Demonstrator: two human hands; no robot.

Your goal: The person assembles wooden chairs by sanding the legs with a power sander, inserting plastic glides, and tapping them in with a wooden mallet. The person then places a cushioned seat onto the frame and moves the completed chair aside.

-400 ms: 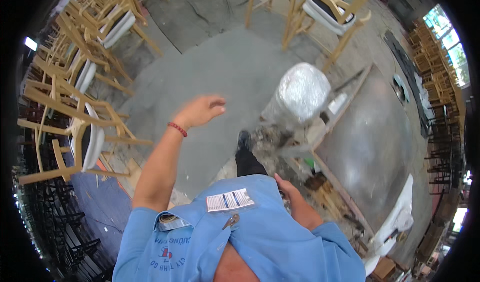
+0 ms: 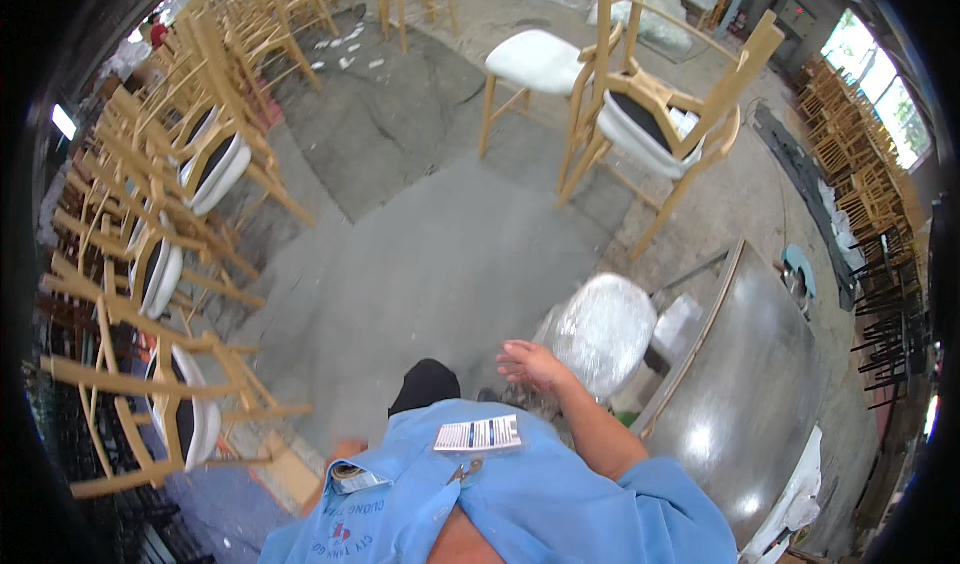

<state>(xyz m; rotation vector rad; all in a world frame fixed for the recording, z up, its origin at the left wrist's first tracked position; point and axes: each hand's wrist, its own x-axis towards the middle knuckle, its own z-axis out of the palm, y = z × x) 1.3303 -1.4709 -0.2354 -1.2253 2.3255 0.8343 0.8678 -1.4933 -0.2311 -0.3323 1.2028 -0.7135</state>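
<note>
Round seat cushion (image 2: 604, 332) wrapped in shiny clear plastic; lies on floor beside grey metal surface (image 2: 750, 384); just right of open right hand (image 2: 533, 364).

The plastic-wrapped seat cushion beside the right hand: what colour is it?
White, under shiny clear wrap; head view.

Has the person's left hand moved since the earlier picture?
Yes. Earlier it reached out over the grey floor; now the left hand is pulled back, low against the blue shirt and mostly hidden.

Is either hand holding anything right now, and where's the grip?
Nothing is held. The right hand is open, fingers spread, beside the wrapped seat pad. The left hand is mostly hidden behind the shirt; its grip cannot be told.
</note>
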